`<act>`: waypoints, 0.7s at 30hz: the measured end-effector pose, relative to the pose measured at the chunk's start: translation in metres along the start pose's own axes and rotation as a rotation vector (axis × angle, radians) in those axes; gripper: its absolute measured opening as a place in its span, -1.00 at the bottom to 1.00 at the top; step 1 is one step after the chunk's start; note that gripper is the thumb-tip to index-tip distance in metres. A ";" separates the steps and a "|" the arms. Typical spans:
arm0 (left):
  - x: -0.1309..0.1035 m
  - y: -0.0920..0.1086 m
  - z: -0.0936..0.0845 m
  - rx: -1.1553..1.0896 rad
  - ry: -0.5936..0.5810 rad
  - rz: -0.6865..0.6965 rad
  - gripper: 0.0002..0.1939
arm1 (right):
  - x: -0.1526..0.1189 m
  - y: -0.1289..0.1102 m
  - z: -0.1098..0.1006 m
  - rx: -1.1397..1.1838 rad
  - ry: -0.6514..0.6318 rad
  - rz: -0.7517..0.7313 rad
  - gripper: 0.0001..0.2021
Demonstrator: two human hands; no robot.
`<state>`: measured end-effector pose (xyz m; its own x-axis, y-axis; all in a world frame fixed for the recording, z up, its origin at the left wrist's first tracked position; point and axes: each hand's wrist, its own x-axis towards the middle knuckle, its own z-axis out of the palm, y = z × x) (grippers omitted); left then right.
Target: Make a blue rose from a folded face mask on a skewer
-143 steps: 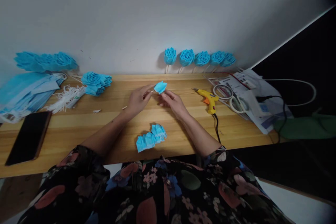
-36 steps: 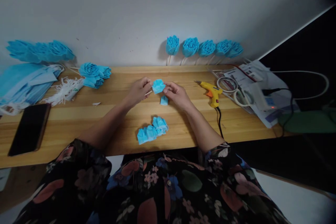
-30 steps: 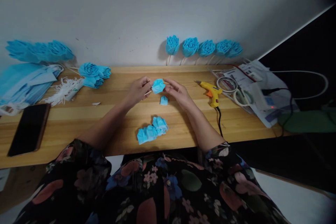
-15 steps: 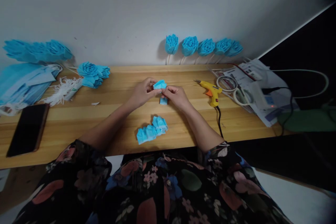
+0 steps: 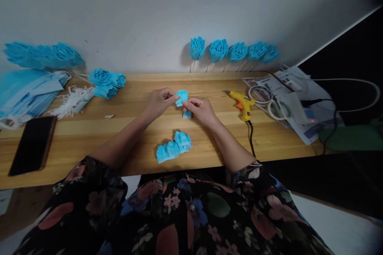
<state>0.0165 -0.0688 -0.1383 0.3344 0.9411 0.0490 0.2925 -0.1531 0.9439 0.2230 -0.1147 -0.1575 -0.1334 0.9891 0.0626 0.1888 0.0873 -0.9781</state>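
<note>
Between my hands, above the middle of the wooden table, is a small folded piece of blue mask fabric (image 5: 182, 97). My left hand (image 5: 163, 101) pinches its left edge between thumb and fingers. On the other side, my right hand (image 5: 200, 108) grips the lower right edge, thumb uppermost. A flat blue strip (image 5: 187, 114) shows below my right fingers; whether it touches the table or joins the held piece I cannot tell. Closer to my body, a row of folded blue pieces (image 5: 174, 147) lies on the table.
A yellow glue gun (image 5: 245, 105) lies to the right, beside tape rolls (image 5: 279, 109) and papers. Blue fabric flowers on sticks (image 5: 218, 50) lean on the wall. At left are a mask stack (image 5: 32, 91), white ear loops (image 5: 73, 100), more blue flowers (image 5: 103, 81) and a phone (image 5: 32, 145).
The folded blue piece has turned in my fingers and now shows a broader, rounder face. My left hand has shifted slightly left, onto its edge. The view has moved a little.
</note>
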 end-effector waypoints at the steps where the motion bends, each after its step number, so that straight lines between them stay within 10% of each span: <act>1: 0.000 0.001 -0.001 -0.023 -0.010 -0.012 -0.74 | 0.000 -0.001 0.000 -0.001 0.000 -0.003 -0.34; 21: 0.011 -0.004 -0.016 -0.187 -0.154 -0.234 -0.45 | 0.006 0.003 -0.007 0.255 0.049 0.093 -0.15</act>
<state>0.0048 -0.0530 -0.1362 0.4129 0.8856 -0.2127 0.2131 0.1331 0.9679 0.2294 -0.1080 -0.1584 -0.0782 0.9966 -0.0268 -0.0542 -0.0311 -0.9980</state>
